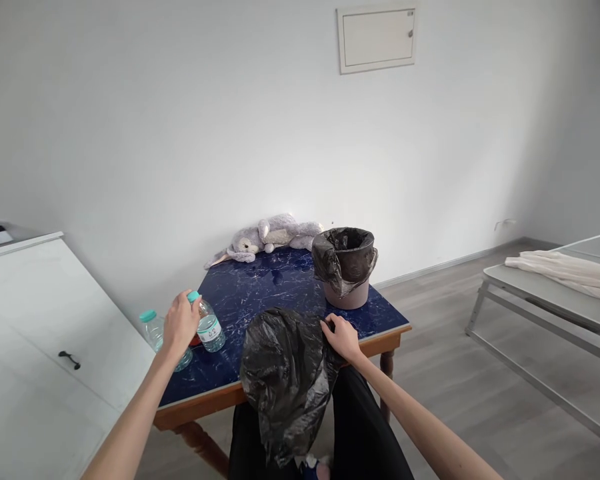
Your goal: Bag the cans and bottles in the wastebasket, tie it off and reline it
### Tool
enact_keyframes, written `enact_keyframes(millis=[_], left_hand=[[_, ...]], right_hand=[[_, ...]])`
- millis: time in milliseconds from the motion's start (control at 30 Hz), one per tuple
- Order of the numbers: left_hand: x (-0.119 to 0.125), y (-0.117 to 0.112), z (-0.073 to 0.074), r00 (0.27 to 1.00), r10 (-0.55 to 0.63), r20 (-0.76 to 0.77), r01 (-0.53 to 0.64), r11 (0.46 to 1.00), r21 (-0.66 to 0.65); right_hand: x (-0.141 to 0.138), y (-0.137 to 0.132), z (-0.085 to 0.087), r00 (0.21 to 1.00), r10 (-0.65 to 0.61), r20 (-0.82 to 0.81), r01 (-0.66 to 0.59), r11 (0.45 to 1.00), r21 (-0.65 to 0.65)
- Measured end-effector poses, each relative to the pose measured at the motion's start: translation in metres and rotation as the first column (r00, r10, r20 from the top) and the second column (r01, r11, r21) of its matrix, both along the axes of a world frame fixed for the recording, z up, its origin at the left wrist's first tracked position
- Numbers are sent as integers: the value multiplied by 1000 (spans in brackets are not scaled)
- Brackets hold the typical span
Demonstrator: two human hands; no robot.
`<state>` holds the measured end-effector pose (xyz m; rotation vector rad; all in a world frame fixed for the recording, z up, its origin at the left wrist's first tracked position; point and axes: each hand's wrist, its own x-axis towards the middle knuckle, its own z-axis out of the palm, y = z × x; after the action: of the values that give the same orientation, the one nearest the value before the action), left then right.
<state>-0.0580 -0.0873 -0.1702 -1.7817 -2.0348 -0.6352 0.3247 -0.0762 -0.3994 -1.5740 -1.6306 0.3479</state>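
My left hand [181,321] is closed around the neck of a clear plastic water bottle [211,328] with a turquoise cap and white label. The bottle leans slightly over the left side of the table. A second water bottle [153,328] with a turquoise cap is just left of that hand, partly hidden by it. A little of a red thing [195,341] shows between the bottles. My right hand [341,337] pinches the edge of a black garbage bag [287,373], which hangs over the table's front edge toward my lap.
The blue marbled table [260,283] stands against the wall. At its right is a trash bin [349,295] lined with a black bag. A plush rabbit [275,235] lies at the back. A white cabinet [45,313] is at left; a grey folding table [555,283] bearing white cloth, at right.
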Motion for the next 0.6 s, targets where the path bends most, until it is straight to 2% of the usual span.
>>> enact_keyframes(millis=[167, 267, 333, 400, 433, 500, 600], left_hand=[[-4, -1, -3, 998, -54, -20, 55, 997, 57], [3, -9, -3, 993, -99, -58, 106, 985, 135], [16, -17, -7, 980, -168, -108, 190, 954, 231], [35, -28, -16, 938, -309, -159, 340, 910, 237], [46, -34, -23, 904, -396, -163, 422, 889, 179], [66, -44, -42, 838, -536, -100, 537, 843, -25], [85, -53, -79, 815, -576, 67, 567, 769, -295]], right_hand=[[0, -1, 1, 1000, 1, -3, -1, 1000, -6], [0, -2, 3, 1000, 5, -12, -5, 1000, -13], [0, -3, 4, 1000, 8, -20, -9, 1000, -21], [-1, -4, 7, 999, 19, -31, -20, 999, -33], [0, -5, 9, 999, 32, -37, -33, 999, -37], [2, -10, 14, 995, 88, -44, -90, 995, -43], [14, -24, 23, 964, 263, -42, -265, 964, -37]])
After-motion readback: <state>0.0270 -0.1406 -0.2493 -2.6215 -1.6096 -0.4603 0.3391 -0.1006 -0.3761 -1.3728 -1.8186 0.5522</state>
